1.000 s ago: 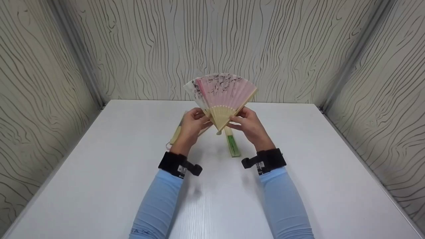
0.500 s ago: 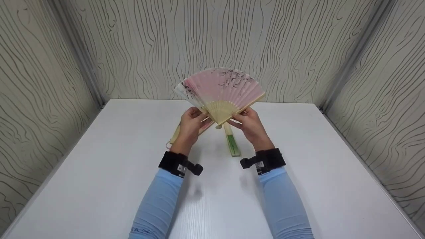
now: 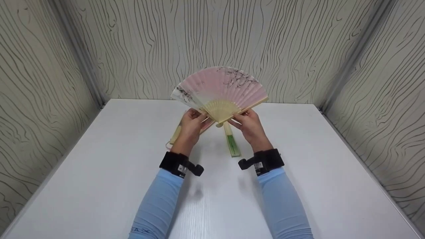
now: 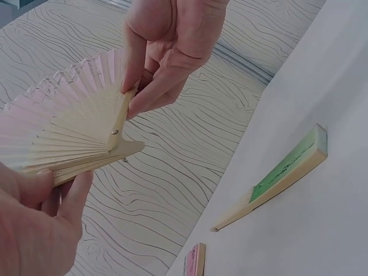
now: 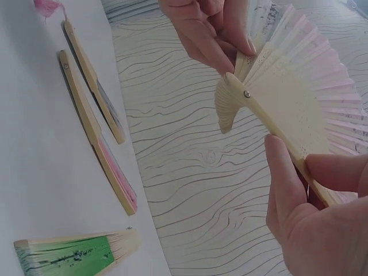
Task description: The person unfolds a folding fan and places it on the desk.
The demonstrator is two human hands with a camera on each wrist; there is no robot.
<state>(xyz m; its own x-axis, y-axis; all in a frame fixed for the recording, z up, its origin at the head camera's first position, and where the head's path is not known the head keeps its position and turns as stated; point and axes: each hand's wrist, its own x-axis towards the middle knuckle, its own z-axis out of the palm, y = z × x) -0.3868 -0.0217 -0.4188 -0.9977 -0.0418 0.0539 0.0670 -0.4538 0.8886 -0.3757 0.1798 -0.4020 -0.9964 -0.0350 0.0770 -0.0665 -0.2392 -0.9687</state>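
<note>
A pink and white folding fan (image 3: 220, 83) with dark branch patterns is spread wide, held up above the table. Its bare bamboo ribs meet at a rivet near the bottom. My left hand (image 3: 192, 127) pinches the left outer rib between thumb and fingers. On the opposite side, the right hand (image 3: 251, 127) pinches the right outer rib. Beneath lies a folded fan with green cloth (image 3: 233, 144), also in the right wrist view. A folded pink fan (image 5: 109, 167) and another folded fan with a greyish edge (image 5: 92, 80) lie side by side, partly hidden by my left hand in the head view.
The white table (image 3: 99, 172) spans the area under both arms. Wood-grain patterned panels (image 3: 212, 39) stand at the back and both sides. A pink tassel (image 5: 49, 7) hangs from the end of one folded fan.
The pink fan has spread from a narrower wedge to a wide arc, its right edge swinging lower and its pivot rising slightly. Both hands keep their hold and barely shift.
</note>
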